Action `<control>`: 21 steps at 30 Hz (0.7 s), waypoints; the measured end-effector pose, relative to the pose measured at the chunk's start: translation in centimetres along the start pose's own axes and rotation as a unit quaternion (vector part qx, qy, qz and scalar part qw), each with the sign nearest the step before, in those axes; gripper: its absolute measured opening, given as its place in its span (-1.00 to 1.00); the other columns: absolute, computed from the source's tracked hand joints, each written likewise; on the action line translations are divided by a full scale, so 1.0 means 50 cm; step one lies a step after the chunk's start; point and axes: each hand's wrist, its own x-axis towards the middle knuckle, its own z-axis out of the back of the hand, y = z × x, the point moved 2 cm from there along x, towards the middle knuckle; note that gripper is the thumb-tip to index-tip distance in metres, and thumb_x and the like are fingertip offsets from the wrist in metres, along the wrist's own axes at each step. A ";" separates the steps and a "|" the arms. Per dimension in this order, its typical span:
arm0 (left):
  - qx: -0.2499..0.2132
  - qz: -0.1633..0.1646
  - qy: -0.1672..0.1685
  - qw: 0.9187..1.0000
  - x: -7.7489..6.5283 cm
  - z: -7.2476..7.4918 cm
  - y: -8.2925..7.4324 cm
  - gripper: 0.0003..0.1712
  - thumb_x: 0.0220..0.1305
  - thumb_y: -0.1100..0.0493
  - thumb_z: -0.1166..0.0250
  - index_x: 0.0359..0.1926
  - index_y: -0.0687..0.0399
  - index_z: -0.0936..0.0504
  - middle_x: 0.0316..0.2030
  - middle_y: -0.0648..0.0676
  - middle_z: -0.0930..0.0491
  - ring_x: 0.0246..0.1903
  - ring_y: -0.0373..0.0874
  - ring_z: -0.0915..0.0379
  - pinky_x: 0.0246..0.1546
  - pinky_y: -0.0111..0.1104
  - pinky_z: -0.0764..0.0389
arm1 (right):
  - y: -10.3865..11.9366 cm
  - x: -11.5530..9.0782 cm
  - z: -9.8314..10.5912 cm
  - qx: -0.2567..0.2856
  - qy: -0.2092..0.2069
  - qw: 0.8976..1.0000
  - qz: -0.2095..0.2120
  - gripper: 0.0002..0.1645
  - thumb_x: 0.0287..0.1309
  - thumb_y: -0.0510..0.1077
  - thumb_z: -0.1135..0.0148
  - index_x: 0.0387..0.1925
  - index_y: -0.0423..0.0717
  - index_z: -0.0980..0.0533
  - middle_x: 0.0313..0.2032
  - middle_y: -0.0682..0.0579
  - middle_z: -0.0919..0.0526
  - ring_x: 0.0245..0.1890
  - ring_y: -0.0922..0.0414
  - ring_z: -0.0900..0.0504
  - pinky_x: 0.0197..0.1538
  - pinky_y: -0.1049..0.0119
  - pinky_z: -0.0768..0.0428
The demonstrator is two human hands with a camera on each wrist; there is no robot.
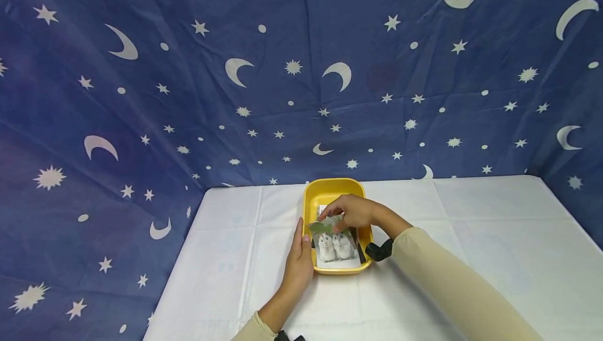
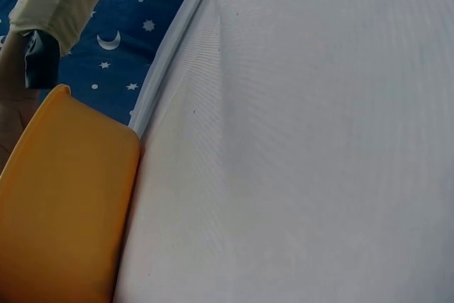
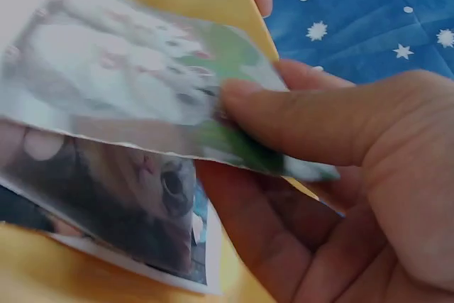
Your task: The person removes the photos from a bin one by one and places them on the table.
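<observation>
Dozens of white moons, stars, suns and dots mark the blue cloth (image 1: pixel 282 11), which hangs behind and to the left of the table (image 1: pixel 471 247) with its creased white cover. Across that cover reach two beige sleeves (image 1: pixel 452 278), the right one showing far more of its length.

On the table, near its far edge, sits a yellow basin (image 1: pixel 332 186) with rounded corners. The left hand (image 1: pixel 300 257) holds the basin's left side toward the near end, fingers along the outer wall and thumb at the rim. The right hand (image 1: pixel 354 210) reaches over the opposite side, its thumb on top and fingers beneath, pinching one end of a rabbit picture (image 1: pixel 336 252) in a narrow grip.

That picture, two white rabbits before a patch of green, is over the inside of the basin, its pinched end raised above the prints under it. Below it, the right-wrist view shows a cat picture (image 3: pixel 152 211) and, under that, a white-edged print (image 3: pixel 211 267), mostly covered. A black band (image 1: pixel 380 250) circles the right wrist. Smallest, a white piece (image 1: pixel 321 208) shows beside the right fingertips inside the basin; any marks on it are too small to read.
</observation>
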 end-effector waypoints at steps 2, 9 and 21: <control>-0.001 -0.001 -0.001 1.000 0.000 0.000 0.000 -0.36 0.69 -0.02 0.21 0.66 -0.23 0.10 0.63 0.08 0.05 0.60 0.12 0.14 0.58 0.14 0.08 | -0.002 -0.011 0.004 0.007 -0.021 1.000 -0.001 -0.56 0.16 -0.20 -0.49 0.06 0.23 -0.70 -0.03 0.16 -0.76 0.06 0.03 -0.68 0.17 0.04 -0.68; 0.000 -0.010 -0.011 1.000 0.000 -0.003 0.000 -0.37 0.69 0.04 0.21 0.66 -0.17 0.07 0.62 0.11 0.03 0.59 0.17 0.13 0.58 0.14 0.08 | -0.024 -0.059 0.044 0.054 -0.143 0.988 0.006 -0.62 0.14 -0.15 -0.52 0.00 0.13 -0.65 -0.21 0.11 -0.73 -0.25 0.14 -0.63 -0.18 0.27 -0.65; 0.005 -0.004 -0.012 1.000 0.001 -0.004 0.001 -0.37 0.69 0.05 0.22 0.65 -0.16 0.07 0.63 0.11 0.03 0.59 0.16 0.13 0.59 0.11 0.09 | -0.121 -0.156 0.145 0.164 -0.257 0.951 -0.048 -0.51 0.24 -0.07 -0.45 0.19 0.07 -0.58 -0.32 -0.13 -0.58 -0.33 0.06 -0.57 -0.20 0.26 -0.73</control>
